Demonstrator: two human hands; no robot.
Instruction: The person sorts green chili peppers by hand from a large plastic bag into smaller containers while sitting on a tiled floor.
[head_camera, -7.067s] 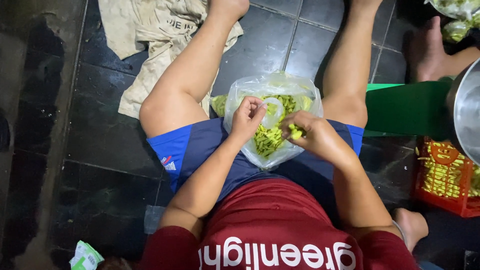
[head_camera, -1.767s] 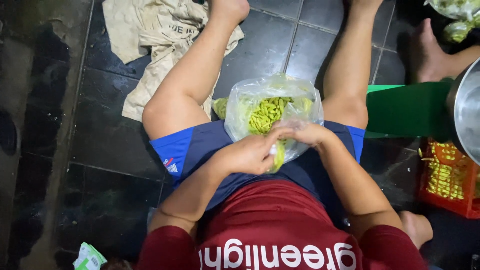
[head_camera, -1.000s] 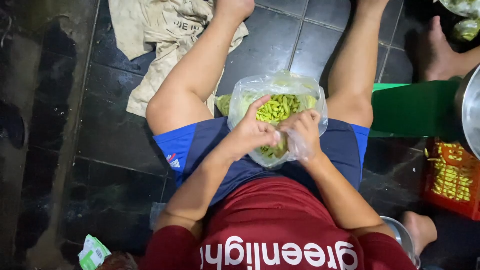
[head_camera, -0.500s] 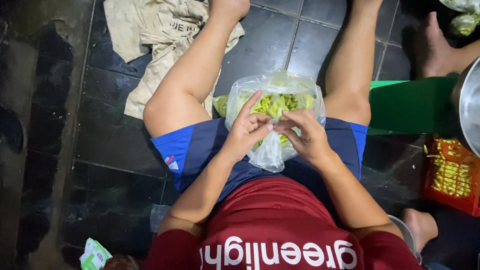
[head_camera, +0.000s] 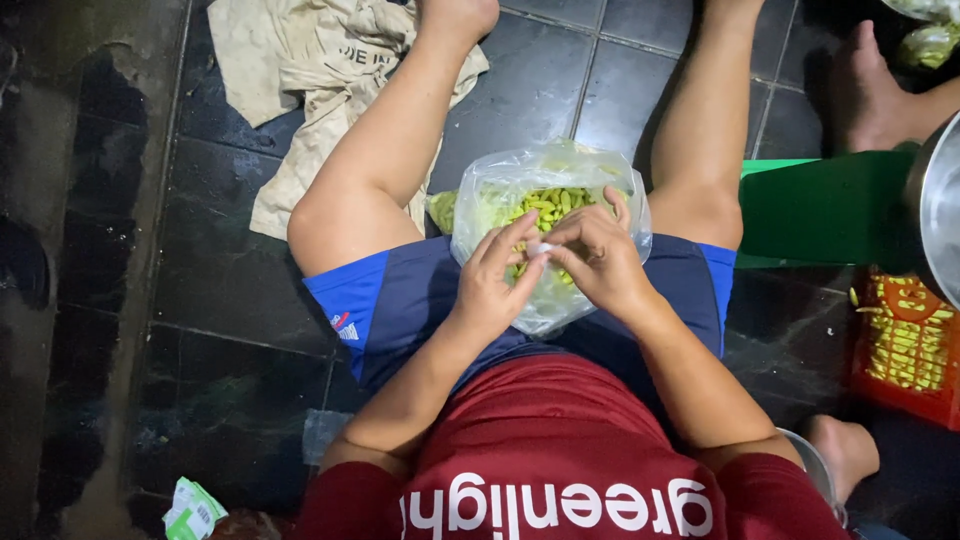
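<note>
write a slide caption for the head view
Both hands, left hand and right hand, pinch a clear bag of green pods.

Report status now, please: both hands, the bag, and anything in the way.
Left hand and right hand pinch the bag mouth together. Green pods inside. Nothing blocks.

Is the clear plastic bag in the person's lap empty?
No, the clear plastic bag between the thighs holds many small green pods, and both hands meet at its near side.
</note>
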